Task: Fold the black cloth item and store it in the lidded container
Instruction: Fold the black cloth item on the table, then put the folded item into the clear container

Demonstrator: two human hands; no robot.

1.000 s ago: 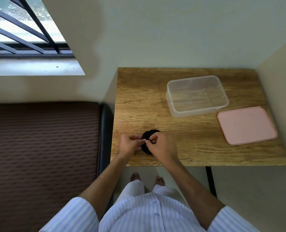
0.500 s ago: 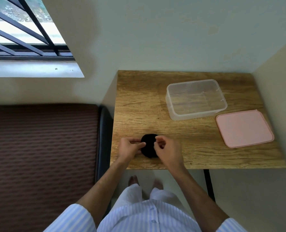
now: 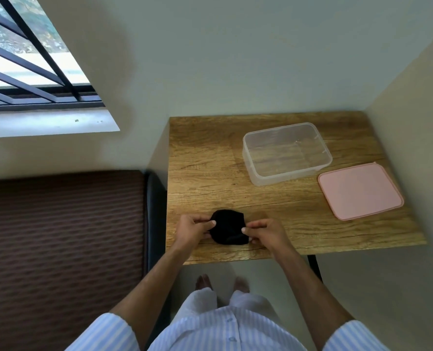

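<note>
Two hands, our left hand (image 3: 194, 228) and right hand (image 3: 266, 233), pinch the black cloth (image 3: 228, 228) at opposite edges, fingertips partly hiding its sides.

Matt black cloth (image 3: 227, 227); grained wooden table (image 3: 205, 173); clear glossy plastic container (image 3: 286, 153); smooth matt pink lid (image 3: 359, 190).

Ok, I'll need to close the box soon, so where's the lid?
In the head view the pink lid lies flat on the table, right side, just right of the clear box.
</note>
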